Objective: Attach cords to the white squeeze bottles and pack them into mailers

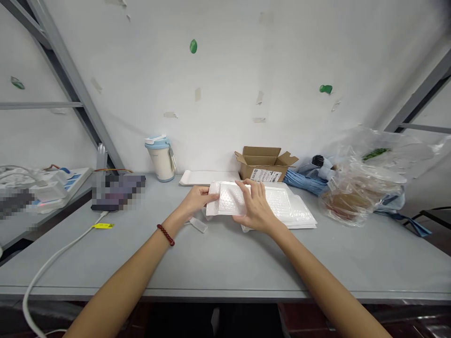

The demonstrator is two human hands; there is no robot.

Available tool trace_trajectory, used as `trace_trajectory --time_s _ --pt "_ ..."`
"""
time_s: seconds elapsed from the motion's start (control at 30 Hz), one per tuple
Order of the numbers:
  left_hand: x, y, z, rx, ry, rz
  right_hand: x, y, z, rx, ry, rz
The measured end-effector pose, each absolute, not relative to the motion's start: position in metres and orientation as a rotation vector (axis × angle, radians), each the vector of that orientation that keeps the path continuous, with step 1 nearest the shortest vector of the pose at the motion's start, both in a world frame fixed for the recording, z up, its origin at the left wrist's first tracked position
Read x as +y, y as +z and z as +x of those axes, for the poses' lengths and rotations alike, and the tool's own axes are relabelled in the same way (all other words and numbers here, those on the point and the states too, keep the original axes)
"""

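Bubble mailer (239, 199) is pinched at its near-left edge by left hand (197, 201) | it is also clasped from above by right hand (255, 207), fingers spread to keep it flat | it is held at mid-table over stacked mailers (298, 213) | open cardboard box (262, 162) is seen beyond, upper centre

A white bubble mailer (246, 199) is showing a dimpled pattern at centre frame. A dark red beaded bracelet (166, 234) is gleaming left of centre.
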State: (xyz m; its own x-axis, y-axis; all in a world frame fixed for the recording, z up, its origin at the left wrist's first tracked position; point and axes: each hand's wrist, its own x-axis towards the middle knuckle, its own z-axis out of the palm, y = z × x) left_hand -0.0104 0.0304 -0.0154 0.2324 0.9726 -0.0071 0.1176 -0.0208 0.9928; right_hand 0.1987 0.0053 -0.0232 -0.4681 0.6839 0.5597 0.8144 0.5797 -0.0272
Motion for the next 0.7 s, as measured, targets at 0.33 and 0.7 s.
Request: trace_trajectory --time_s 0.33,0.7 --pt "0.032 -0.016 -0.012 1.085 0.976 1.484 0.007 -0.026 0.201 -2.349 -0.297 -1.243" --pt "0.043 -0.014 -0.026 1.278 1.138 1.368 0.014 -0.024 0.209 -2.221 -0.306 -1.243"
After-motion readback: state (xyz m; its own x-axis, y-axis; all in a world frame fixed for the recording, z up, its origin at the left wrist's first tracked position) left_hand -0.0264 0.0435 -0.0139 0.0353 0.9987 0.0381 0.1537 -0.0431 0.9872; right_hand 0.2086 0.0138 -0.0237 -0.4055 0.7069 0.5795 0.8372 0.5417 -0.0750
